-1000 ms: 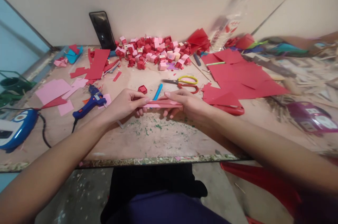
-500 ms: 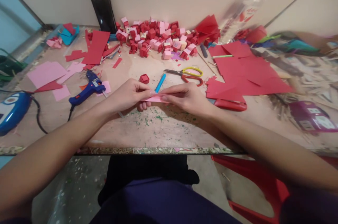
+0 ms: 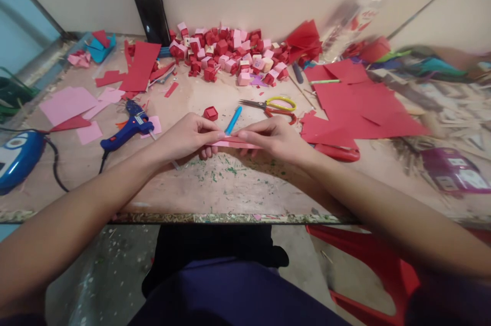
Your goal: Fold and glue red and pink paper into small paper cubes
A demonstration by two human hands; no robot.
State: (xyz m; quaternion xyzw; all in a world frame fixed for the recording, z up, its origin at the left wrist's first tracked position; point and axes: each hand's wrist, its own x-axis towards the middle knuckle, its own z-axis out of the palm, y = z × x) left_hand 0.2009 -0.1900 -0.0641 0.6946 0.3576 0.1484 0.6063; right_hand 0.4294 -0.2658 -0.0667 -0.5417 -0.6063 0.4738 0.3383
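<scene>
My left hand (image 3: 187, 136) and my right hand (image 3: 274, 139) meet at the middle of the table, both pinched on a narrow pink-and-red paper strip (image 3: 235, 143) held flat just above the tabletop. The left fingers grip its left end, the right thumb and fingers press along its right part. Just beyond the hands lie a small red paper cube (image 3: 210, 113) and a blue pen (image 3: 232, 120).
A pile of red and pink paper cubes (image 3: 230, 57) sits at the back by a leaning phone (image 3: 149, 6). Scissors (image 3: 273, 107) and red sheets (image 3: 356, 103) lie right; a blue glue gun (image 3: 128, 129) and pink sheets (image 3: 67, 106) lie left. The table edge (image 3: 230, 217) runs below my arms.
The view tilted down slightly a second ago. My right fingers first slid left toward my left hand, then back right, so more of the strip shows between my hands.
</scene>
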